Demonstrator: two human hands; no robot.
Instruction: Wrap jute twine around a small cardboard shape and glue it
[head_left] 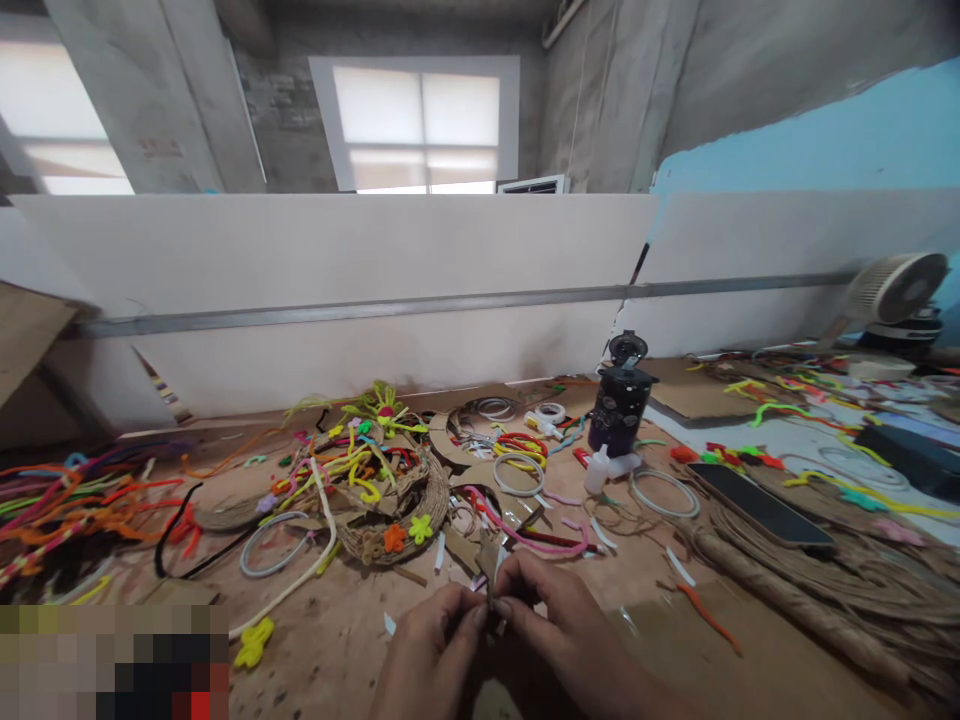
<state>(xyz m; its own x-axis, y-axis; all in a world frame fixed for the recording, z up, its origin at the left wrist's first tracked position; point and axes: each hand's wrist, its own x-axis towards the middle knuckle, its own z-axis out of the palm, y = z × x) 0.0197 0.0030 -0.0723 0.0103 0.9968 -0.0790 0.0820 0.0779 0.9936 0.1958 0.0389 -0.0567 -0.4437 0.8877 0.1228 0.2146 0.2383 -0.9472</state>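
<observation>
My left hand point(435, 645) and my right hand point(559, 625) meet low in the middle of the view, fingertips pinched close together. Between them a narrow brown piece, which looks like cardboard point(490, 567), sticks up; both hands grip it, and its lower part is mostly hidden by the fingers. Just beyond lies a twine-wrapped wreath point(439, 490) bearing an orange flower point(394, 540) and a yellow-green flower point(421, 529). A pink pipe cleaner point(551, 546) curves on the table past my right hand.
Pipe cleaners point(82, 510) lie piled at left. A dark bottle point(620, 405) with its lid up stands behind a small squeeze bottle point(597, 472). A phone point(759, 503) rests on coiled brown cord point(832, 590) at right. White rings point(519, 474) and a fan point(900, 287) are farther back.
</observation>
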